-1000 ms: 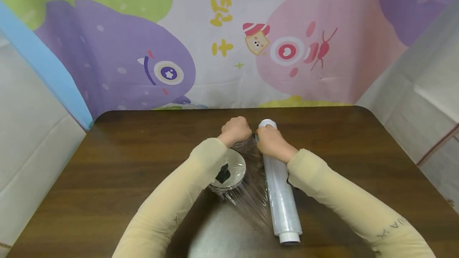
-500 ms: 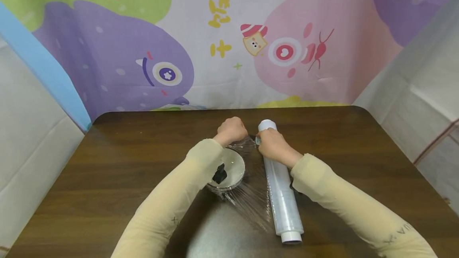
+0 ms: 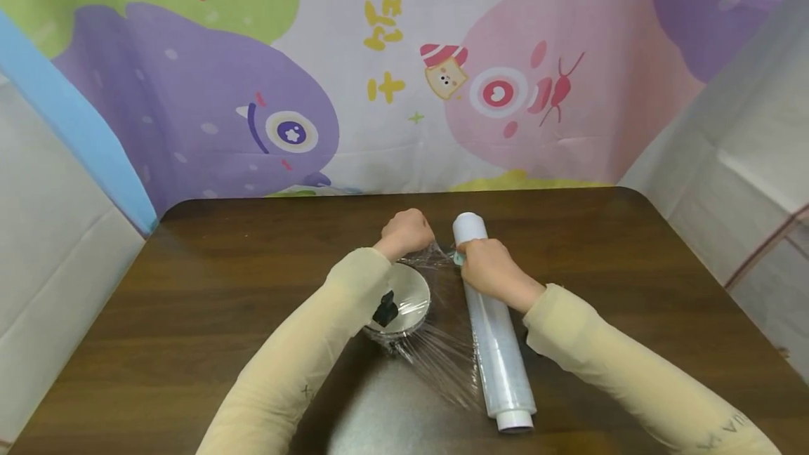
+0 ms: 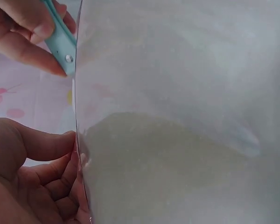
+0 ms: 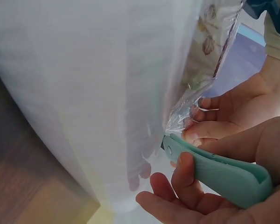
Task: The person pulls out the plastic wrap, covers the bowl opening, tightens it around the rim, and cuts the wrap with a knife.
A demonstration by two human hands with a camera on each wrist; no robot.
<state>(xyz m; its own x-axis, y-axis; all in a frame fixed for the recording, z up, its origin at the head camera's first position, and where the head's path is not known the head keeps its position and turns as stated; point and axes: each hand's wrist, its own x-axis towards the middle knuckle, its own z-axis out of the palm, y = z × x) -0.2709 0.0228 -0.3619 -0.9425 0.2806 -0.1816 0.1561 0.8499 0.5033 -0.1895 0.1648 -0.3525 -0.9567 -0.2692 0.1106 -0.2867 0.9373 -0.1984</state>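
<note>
The rear is filled by a printed cloth backdrop (image 3: pixel 379 139), on which purple, green and pink cartoon creatures are shown. In front of it, a dark wood-grain table (image 3: pixel 221 286) is seen. Both forearms are covered by pale yellow sleeves (image 3: pixel 303 350). A roll of cling film (image 3: pixel 499 357) is laid lengthwise on the table, to the right of the bowl, with a white core end exposed nearest the viewer. From it a clear film sheet (image 3: pixel 445 350) is stretched, creased, across to the bowl (image 3: pixel 413 297), whose mouth is covered by it; the bowl is partly hidden by the left sleeve. The film's edge is pinched between thumb and fingers of the left hand (image 3: pixel 409 232), beyond the bowl. Over the far part of the roll, a mint-green folding knife (image 5: pixel 219 172) is gripped by the right hand (image 3: pixel 498 269); its blade tip is held at the gathered film, though contact cannot be told. Inside the bowl, a small dark piece (image 3: pixel 385 309) is seen through the film.
</note>
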